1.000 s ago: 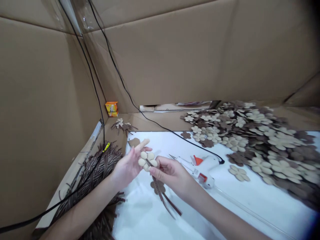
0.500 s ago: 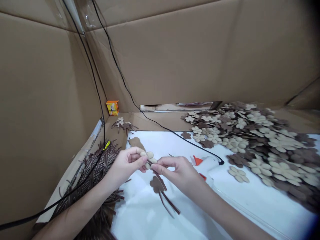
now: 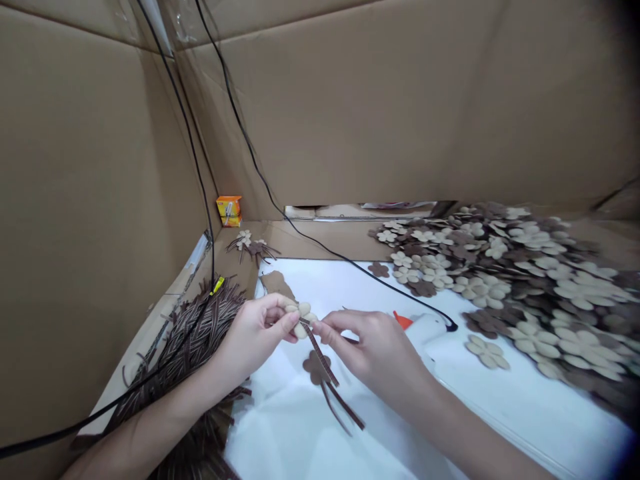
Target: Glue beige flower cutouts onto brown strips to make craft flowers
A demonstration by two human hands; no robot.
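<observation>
My left hand pinches a beige felt flower between thumb and fingers above the white sheet. My right hand pinches a brown striped strip that runs down from the flower's middle. Under the strip lies a dark brown felt flower with strip ends trailing toward me. A white glue gun with an orange trigger lies just behind my right hand, partly hidden by it.
Several beige and brown felt flowers are heaped at the right. A bundle of brown strips lies at the left. Black cables hang down the cardboard walls. A small orange box stands in the far corner.
My left hand closed from an open palm under the flower into a pinch on it. My right hand shifted its pinch slightly along the strip. The view drifted a little.
</observation>
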